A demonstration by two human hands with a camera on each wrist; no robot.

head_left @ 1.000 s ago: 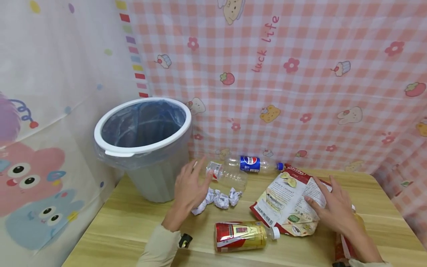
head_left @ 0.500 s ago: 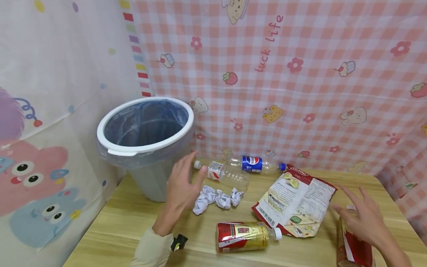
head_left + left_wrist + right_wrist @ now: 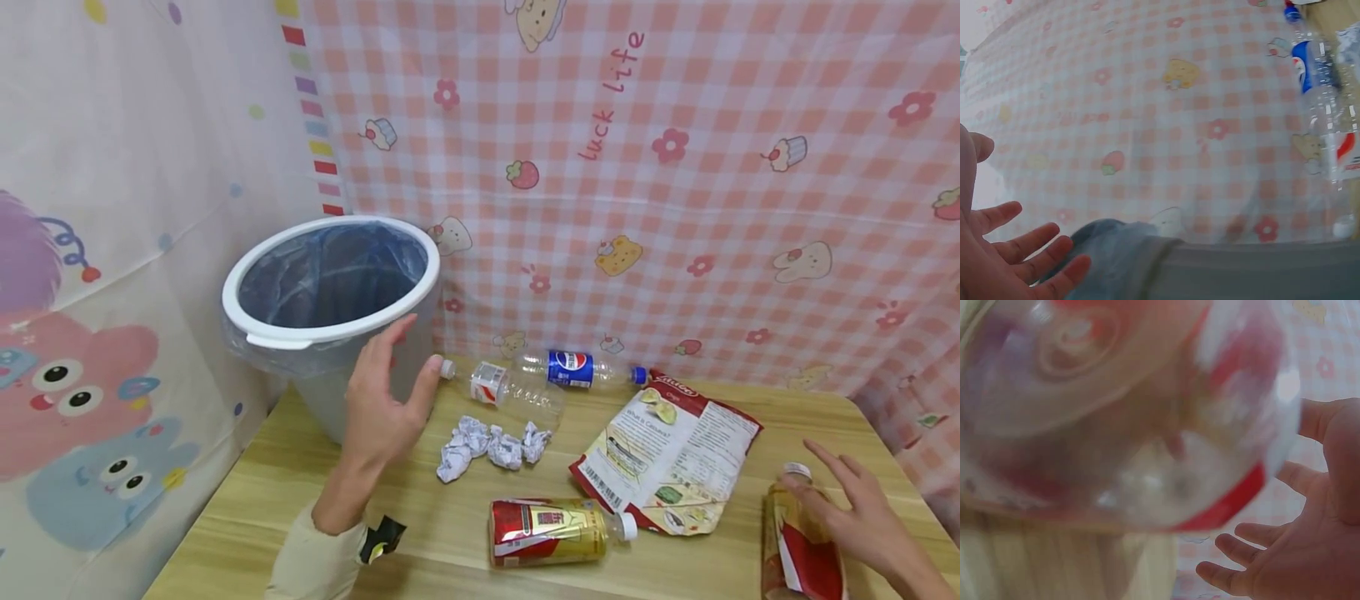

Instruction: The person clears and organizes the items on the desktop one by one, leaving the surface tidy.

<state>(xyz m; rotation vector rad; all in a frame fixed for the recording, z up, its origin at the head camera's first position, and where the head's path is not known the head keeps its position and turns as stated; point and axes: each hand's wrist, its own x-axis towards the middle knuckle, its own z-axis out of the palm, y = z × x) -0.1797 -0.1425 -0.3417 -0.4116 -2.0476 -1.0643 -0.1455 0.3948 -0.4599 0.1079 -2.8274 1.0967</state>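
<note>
In the head view my left hand [image 3: 386, 417] hovers in front of the grey bin [image 3: 322, 400], fingers apart and holding nothing. The left wrist view shows that hand's spread fingers [image 3: 1044, 240] near the bin. My right hand [image 3: 862, 508] is at a drink bottle [image 3: 802, 537] with a red and gold label, lying on the table at the right. Its fingers reach over the bottle without curling round it; whether they touch it I cannot tell. Up close in the right wrist view, the blurred bottle [image 3: 1129, 425] fills much of the picture, with the extended fingers [image 3: 1241, 550] beyond.
A red and white chip bag [image 3: 667, 458] lies left of my right hand. Another red and gold bottle [image 3: 551, 533] is at the front. Crumpled papers [image 3: 504, 448], a clear bottle [image 3: 517, 393] and a blue-labelled bottle [image 3: 572, 369] lie right of the bin.
My right hand has moved off the chip bag, rightward to the bottle. The left hand has drifted left, away from the clear bottle and papers. The view has shifted slightly.
</note>
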